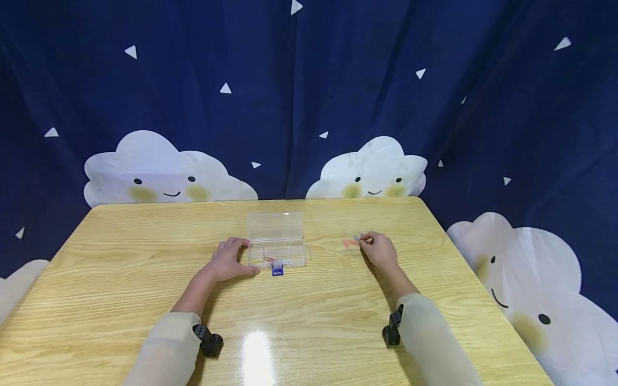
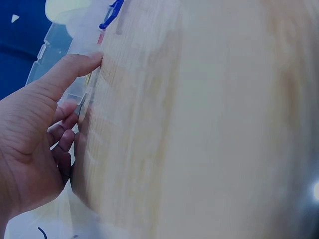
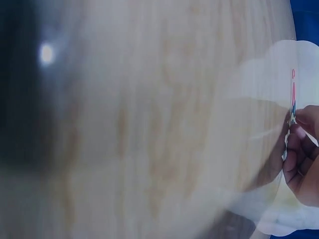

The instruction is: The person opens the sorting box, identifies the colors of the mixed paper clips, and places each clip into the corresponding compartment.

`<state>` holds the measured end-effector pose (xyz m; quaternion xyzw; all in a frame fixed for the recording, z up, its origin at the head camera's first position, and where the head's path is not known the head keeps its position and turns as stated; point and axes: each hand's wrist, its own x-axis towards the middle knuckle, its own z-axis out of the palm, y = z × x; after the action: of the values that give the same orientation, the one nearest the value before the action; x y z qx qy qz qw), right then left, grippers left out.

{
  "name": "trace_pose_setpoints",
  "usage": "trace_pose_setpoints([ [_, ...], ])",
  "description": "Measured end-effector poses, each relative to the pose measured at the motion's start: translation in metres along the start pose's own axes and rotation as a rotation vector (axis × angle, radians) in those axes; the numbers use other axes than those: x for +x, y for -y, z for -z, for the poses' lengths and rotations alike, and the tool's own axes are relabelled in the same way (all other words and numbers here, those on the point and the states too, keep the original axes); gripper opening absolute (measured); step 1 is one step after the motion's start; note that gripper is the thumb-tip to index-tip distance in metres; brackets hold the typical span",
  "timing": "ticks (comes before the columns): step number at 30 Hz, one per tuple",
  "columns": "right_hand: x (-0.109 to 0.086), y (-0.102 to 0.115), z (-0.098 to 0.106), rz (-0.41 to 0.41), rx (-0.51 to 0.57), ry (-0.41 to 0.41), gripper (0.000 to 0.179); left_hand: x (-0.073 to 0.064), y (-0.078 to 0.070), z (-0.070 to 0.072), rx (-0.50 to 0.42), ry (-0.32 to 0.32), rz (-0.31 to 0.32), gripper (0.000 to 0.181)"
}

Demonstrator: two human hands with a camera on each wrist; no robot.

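Note:
A clear plastic box (image 1: pixel 276 242) with compartments stands with its lid raised, a few paper clips (image 1: pixel 269 259) inside. My left hand (image 1: pixel 229 260) grips its left side, thumb at the front corner and fingers at the side; in the left wrist view the fingers of this hand (image 2: pixel 35 134) are curled. To the right of the box, red paper clips (image 1: pixel 346 244) and blue paper clips (image 1: pixel 355 238) lie on the table. Among them my right hand (image 1: pixel 380 250) pinches a paper clip with thumb and forefinger, mostly hidden by the fingertips.
The wooden table (image 1: pixel 309 321) ends at a dark blue curtain (image 1: pixel 270 96) with white clouds. A blue tab (image 1: pixel 277 269) sticks out at the box's front edge.

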<state>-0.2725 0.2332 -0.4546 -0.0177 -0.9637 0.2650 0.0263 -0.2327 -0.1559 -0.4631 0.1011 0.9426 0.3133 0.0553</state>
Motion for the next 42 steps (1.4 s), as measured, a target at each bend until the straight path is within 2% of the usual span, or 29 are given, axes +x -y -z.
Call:
trace_pose_setpoints([
  [12,0.0030,0.0020,0.0017,-0.022,-0.048,0.017,0.023,0.0009,0.0000,0.0003,-0.004,0.004,0.006,0.079],
  [19,0.0049,0.0006,0.0005,-0.035,-0.058,0.008,0.023,0.0006,0.0001,-0.0003,0.005,0.000,-0.010,0.079],
  [29,0.0043,0.0002,0.0006,-0.034,-0.061,-0.008,0.024,0.0001,0.0010,-0.0007,0.000,0.000,0.003,0.079],
  [42,-0.0028,0.0095,0.0062,0.023,-0.010,0.003,0.024,0.0013,-0.0002,0.0007,-0.013,0.021,0.013,0.081],
])
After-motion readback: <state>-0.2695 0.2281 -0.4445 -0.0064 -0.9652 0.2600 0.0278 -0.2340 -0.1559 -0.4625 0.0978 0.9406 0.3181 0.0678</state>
